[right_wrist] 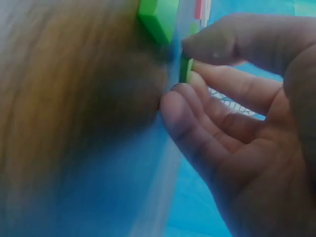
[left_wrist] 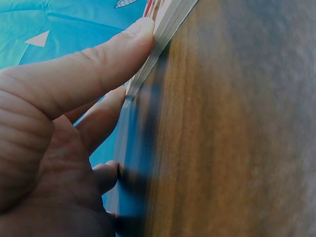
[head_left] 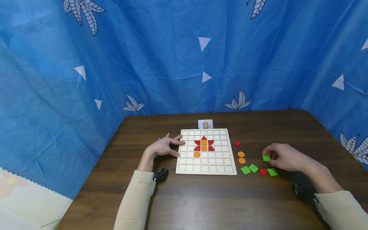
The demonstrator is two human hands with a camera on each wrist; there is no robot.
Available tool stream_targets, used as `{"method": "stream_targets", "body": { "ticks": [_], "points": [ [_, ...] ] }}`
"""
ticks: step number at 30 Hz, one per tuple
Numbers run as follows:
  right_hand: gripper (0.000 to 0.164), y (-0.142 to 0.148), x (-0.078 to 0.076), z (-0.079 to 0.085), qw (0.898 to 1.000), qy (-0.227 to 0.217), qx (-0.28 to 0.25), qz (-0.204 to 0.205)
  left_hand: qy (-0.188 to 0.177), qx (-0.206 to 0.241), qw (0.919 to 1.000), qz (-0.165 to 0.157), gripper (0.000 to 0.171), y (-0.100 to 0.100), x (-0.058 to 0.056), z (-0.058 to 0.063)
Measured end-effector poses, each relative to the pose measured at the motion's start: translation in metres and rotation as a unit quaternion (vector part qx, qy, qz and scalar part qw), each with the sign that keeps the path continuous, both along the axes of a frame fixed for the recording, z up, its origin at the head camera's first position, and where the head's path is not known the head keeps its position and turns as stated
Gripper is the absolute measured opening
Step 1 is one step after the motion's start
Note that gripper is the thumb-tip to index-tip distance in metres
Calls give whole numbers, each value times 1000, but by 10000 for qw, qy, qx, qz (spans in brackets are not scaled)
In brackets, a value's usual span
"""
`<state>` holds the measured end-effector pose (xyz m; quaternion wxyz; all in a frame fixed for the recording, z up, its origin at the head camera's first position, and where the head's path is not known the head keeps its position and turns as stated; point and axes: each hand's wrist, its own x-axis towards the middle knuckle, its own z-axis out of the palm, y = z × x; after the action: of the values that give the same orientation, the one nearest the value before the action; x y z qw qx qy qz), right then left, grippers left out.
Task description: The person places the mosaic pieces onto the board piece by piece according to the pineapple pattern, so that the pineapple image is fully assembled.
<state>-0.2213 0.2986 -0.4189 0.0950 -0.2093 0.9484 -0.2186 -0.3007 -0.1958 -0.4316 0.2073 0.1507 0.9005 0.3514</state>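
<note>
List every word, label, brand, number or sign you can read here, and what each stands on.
No text can be read in any view.
Small card behind the board: printed pattern; any lettering too small to read.
Black wrist devices: any brand too small to read.
The board, the pieces on it, blue curtain: no lettering visible.

Board (head_left: 218,162) on a table (head_left: 201,199), pieces (head_left: 203,142) near its middle, card (head_left: 205,123) at twelve o'clock (just behind), left hand (head_left: 164,147) at nine, discs (head_left: 241,154) at three, right hand (head_left: 284,157) farther out, tiles (head_left: 245,170) at four.
</note>
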Motion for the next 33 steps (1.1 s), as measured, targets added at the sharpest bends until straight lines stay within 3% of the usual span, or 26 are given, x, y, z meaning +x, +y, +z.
{"method": "stream_targets", "body": {
  "ticks": [9, 21, 33],
  "points": [
    [29, -27, -12, 8, 9984, 484, -261, 109, -1, 42, 10000, -5, 57, 0, 0, 0],
    [29, -75, -29, 17, 9952, 738, -595, 251, 31, 9, 10000, -54, 58, 1, -1, 1],
    [33, -134, -40, 13, 9954, 456, -627, 563, 46, -35, 10000, -28, 58, 1, 0, 1]
  ]
}}
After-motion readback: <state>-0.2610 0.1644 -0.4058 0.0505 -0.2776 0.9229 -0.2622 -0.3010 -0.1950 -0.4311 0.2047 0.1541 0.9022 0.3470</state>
